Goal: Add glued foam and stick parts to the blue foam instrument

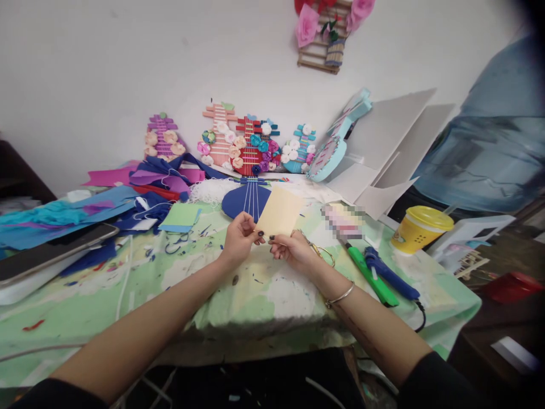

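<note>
A pale yellow sheet of paper [280, 211] is held up over the middle of the table. My left hand [242, 236] pinches its lower left corner between thumb and fingers. At its lower edge, my right hand [293, 250] grips the sheet with thumb and curled fingers. Just behind the paper lies a round blue instrument-shaped craft piece [236, 203] with white strings, partly covered by the sheet. Gold-handled scissors [326, 257] rest beside my right hand, their blades mostly hidden.
Green cutter [374, 278], blue glue gun [392, 275] and yellow lidded cup [419, 230] are at right. Green sticky notes [180, 216], crepe paper [159, 176] and a phone [55, 250] lie left. Decorated instrument crafts [249, 149] lean against the wall.
</note>
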`<state>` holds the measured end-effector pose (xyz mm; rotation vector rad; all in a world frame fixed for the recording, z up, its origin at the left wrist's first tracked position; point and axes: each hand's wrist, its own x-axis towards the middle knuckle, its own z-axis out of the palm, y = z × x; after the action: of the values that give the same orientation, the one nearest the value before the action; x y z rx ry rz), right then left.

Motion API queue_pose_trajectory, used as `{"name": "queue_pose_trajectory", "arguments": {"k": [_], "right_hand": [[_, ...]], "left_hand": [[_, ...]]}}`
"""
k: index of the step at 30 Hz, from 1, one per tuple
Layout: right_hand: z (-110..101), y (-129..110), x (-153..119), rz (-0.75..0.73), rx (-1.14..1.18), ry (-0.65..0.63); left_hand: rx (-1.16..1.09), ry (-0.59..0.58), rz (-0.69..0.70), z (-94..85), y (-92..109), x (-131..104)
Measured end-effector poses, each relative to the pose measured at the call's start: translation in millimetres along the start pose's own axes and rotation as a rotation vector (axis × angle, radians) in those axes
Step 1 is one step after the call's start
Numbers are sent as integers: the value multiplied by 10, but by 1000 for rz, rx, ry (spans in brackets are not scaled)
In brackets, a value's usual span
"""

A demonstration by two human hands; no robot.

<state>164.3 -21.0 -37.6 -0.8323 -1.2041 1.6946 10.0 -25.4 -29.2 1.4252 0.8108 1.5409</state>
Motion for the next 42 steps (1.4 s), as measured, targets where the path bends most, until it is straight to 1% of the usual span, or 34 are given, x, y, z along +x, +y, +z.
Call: {"name": "queue_pose_trajectory", "arguments": {"k": [6, 13, 17, 19, 22, 25, 27, 29, 32, 35, 39, 42], "right_hand": [[9, 22, 18, -47, -41, -16], [-21, -8, -9, -58, -23, -21], [-37, -30, -16, -45, 4, -26], [-47, -48, -22, -26, 25, -57], [-58, -86, -39, -17, 77, -154], [-57, -120, -62, -85, 99, -261], [-54, -131, -73, -143, 82, -299], [-52, -129, -78, -176, 45, -298], [-48, -113, -78, -187, -20, -266], [-34, -95, -76, -171, -53, -236], [-19, -75, -60, -129, -41, -242], [-33, -67, -36, -135, -39, -166]], "left_hand": [[-71, 37, -40, -33, -48, 27], [-81, -63, -120, -62, -37, 28], [-49, -83, -126, -70, -26, 44], [-32, -74, -114, -81, -34, 61], [-53, -49, -89, -110, -49, 85], [-72, -7, -80, -143, -51, 101], [-77, 13, -77, -157, -47, 107], [-100, 20, -77, -160, -45, 107], [-169, 27, -101, -143, -50, 101], [-245, 33, -150, -120, -58, 95], [-283, 45, -204, -119, -50, 101], [-270, 33, -199, -134, -24, 104]]}}
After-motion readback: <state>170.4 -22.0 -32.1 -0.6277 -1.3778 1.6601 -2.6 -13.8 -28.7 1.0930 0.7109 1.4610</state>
